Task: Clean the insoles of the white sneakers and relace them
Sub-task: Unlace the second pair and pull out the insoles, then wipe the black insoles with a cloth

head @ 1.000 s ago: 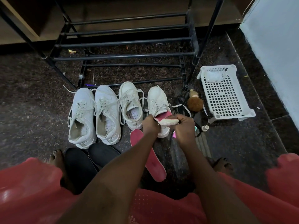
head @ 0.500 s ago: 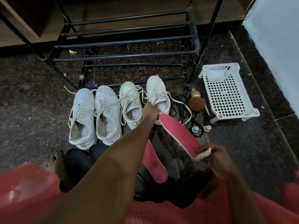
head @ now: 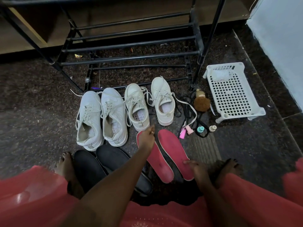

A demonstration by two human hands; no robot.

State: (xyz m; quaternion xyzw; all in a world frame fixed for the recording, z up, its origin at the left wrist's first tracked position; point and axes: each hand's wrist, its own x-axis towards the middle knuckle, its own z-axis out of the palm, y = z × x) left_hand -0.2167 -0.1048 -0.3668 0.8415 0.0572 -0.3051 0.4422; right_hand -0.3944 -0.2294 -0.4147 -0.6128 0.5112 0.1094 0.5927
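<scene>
Four white sneakers stand in a row on the dark floor; the two on the right [head: 136, 106] [head: 162, 96] are the smaller pair, the two on the left [head: 88, 118] [head: 113, 115] the larger. Two pink insoles lie side by side in front of the right pair. My left hand [head: 147, 136] hovers over the toe end of the left pink insole [head: 162, 166], fingers relaxed and holding nothing. My right hand [head: 195, 167] rests its fingers on the heel end of the right pink insole [head: 173, 149], which lies flat on the floor.
Two black insoles [head: 86, 167] [head: 111, 154] lie before the left pair. Black laces [head: 188, 110], a brown brush [head: 201, 104], small bottles [head: 200, 129] and a white plastic basket [head: 229, 94] sit to the right. A black shoe rack [head: 131, 58] stands behind. My bare feet [head: 64, 164] [head: 229, 166] flank the insoles.
My right hand pulled the pink insole out of the rightmost sneaker and laid it on the floor beside the other one. My left hand let go of that sneaker and drew back.
</scene>
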